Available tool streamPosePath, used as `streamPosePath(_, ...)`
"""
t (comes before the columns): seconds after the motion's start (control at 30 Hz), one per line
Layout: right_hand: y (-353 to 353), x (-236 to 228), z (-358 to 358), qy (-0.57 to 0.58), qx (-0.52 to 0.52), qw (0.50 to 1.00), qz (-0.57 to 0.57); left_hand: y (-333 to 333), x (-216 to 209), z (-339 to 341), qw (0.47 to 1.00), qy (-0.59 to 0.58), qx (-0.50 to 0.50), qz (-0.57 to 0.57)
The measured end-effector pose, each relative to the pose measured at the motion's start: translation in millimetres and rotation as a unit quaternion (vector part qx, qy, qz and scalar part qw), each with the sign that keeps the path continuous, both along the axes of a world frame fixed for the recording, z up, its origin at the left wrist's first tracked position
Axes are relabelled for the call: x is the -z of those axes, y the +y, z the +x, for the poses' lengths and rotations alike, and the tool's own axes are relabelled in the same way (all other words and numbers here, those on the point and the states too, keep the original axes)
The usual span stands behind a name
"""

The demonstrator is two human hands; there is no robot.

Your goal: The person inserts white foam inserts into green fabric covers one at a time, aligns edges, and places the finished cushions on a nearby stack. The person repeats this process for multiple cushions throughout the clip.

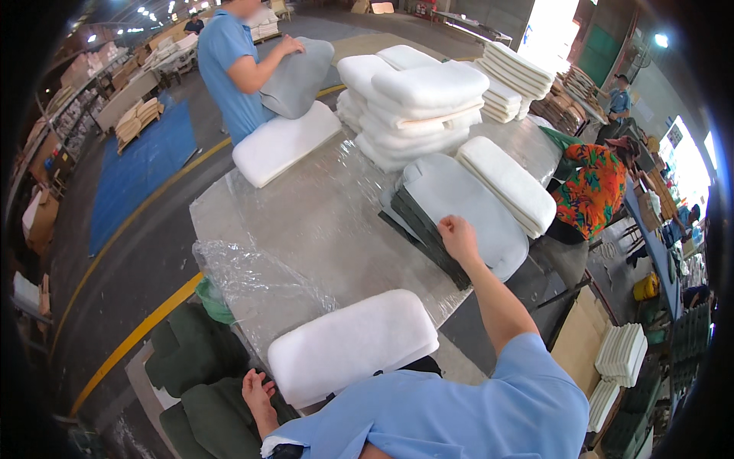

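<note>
A white foam pad (352,344) lies on the near edge of the table, right in front of my body. Beside its left end is my left hand (258,392), fingers loosely bent and apart, with nothing seen in it. Reaching forward, my right hand (457,236) is over a pile of light grey fabric covers (466,191), its fingers curled together; whatever they may hold is hidden. Dark grey folded strips (420,229) run along the pile's left side, close under that hand. Dark green covers (202,348) are heaped below my left hand.
Clear plastic film (260,283) wraps the table (306,206). White pads are stacked (420,99) at the far side, with another pad stack (508,183) right of the grey covers. Across the table a person (229,69) handles a grey cover (298,76). Another person (592,187) bends at the right.
</note>
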State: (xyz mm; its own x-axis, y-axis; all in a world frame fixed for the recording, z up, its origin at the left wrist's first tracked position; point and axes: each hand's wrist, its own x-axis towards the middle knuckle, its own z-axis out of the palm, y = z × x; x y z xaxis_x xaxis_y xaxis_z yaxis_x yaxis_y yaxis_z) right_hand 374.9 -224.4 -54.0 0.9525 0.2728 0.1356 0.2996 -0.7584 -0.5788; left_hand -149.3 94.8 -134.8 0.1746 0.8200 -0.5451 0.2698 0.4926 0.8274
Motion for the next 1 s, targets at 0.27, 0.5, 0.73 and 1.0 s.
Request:
streamPosePath(0.27,81.4,16.1,72.4,-0.07,0.01,0.996,-0.057,-12.8,-5.1,-16.5,0.999,-0.007,0.002,0.041)
streamPosePath(0.5,103.9,-1.3,114.0,0.006,-0.094,0.983,-0.158,-30.1,2.6,-44.6,1.0,-0.007,-0.027,0.015)
streamPosePath(0.73,84.1,-12.1,133.7,0.051,-0.138,0.98,-0.131,-38.5,11.8,-40.1,0.998,0.003,-0.054,0.018)
streamPosePath(1.0,44.6,-72.1,92.0,0.024,-0.098,0.966,0.24,-37.8,-32.5,55.1,0.978,-0.059,0.162,0.118)
